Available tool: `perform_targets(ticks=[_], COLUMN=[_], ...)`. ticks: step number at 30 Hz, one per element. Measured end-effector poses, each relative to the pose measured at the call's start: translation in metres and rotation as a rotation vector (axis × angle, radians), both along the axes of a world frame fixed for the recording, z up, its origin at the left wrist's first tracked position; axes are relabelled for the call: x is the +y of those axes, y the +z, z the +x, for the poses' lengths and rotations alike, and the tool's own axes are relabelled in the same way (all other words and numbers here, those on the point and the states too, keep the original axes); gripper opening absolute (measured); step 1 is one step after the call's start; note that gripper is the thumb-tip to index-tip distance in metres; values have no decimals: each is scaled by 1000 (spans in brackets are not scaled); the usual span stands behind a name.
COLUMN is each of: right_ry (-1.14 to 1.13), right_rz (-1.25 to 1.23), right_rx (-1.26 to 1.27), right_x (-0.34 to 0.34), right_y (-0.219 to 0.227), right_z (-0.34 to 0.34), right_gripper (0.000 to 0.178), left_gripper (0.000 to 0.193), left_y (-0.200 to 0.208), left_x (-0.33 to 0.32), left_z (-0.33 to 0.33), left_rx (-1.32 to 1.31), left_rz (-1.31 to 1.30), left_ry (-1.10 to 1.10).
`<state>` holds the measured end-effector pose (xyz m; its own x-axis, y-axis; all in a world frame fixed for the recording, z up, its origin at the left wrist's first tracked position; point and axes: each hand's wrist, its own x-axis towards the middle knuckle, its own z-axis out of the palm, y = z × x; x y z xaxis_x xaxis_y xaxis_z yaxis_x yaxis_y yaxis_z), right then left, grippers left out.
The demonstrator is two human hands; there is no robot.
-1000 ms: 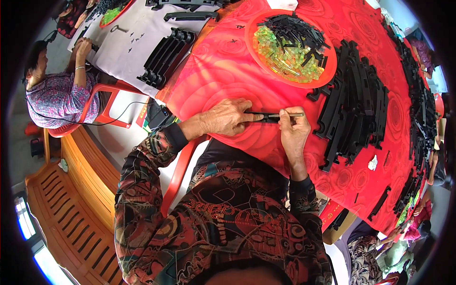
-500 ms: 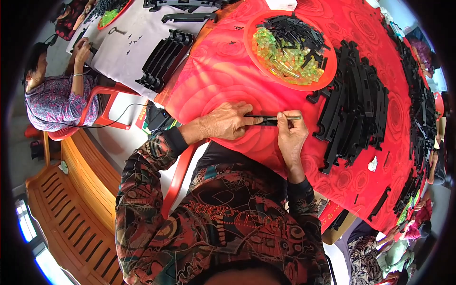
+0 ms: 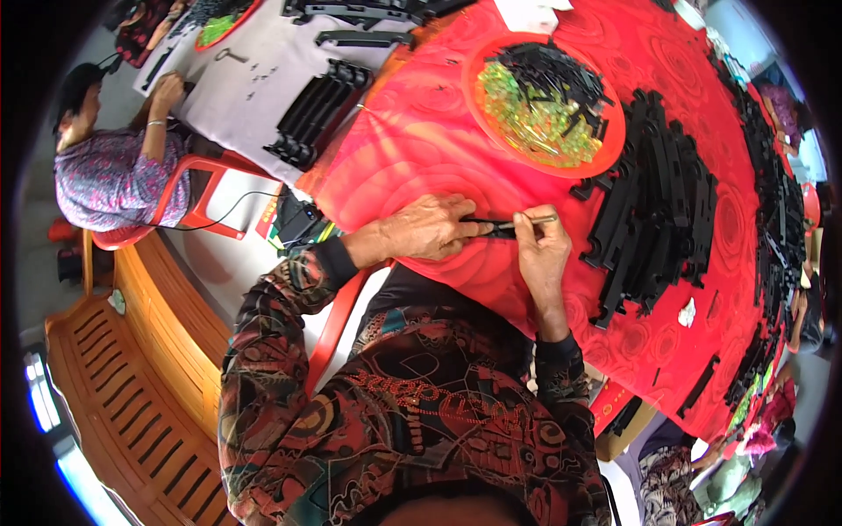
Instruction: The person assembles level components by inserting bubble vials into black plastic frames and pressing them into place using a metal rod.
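Observation:
At the near edge of the red-covered table, my left hand [image 3: 431, 227] pins down a narrow black plastic piece [image 3: 502, 231] with closed fingers. The piece lies sideways between my two hands, its left end hidden under the fingers. My right hand [image 3: 542, 248] is closed round a slim, rod-like tool [image 3: 545, 218] with a dull metallic look. Its thin end points left and meets the black piece. Whether it is a pair of tweezers or another tool, I cannot tell.
Beyond my hands stands an orange-red basin [image 3: 474, 88] of small black strips and yellow-green translucent pieces. Long black plastic parts [image 3: 653, 210] are heaped to the right. More black parts [image 3: 320, 114] lie on the pale table at left, where a person [image 3: 123, 171] sits.
The whole view has shifted slightly down and right. My hands keep nearly the same pose, with the tool's tip at a slightly different angle against the black piece.

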<state>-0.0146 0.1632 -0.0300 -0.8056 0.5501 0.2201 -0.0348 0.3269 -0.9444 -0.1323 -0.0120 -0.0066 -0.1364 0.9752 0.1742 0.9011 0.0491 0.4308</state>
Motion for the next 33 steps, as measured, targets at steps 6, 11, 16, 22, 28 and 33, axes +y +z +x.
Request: perform_targets(ticks=[6, 11, 16, 22, 28, 33], right_ry=[-44, -137, -72, -24, -24, -20], right_rz=[50, 70, -141, -179, -229, -227], right_rx=[128, 200, 147, 97, 26, 26], right_x=[0, 8, -6, -10, -9, -13], right_y=[19, 35, 18, -5, -8, -14], right_z=[21, 39, 33, 40, 47, 50], right_gripper=[7, 5, 5, 5, 6, 6], left_gripper=[32, 25, 23, 25, 33, 49], left_y=[-3, -5, 1, -16, -25, -21], left_x=[-23, -75, -98, -104, -105, -99], left_z=[-1, -15, -62, -93, -101, -98], left_rx=[41, 202, 538, 587, 572, 579], left_rz=[83, 291, 281, 172, 147, 126], left_ry=[86, 544, 802, 918, 960, 1015])
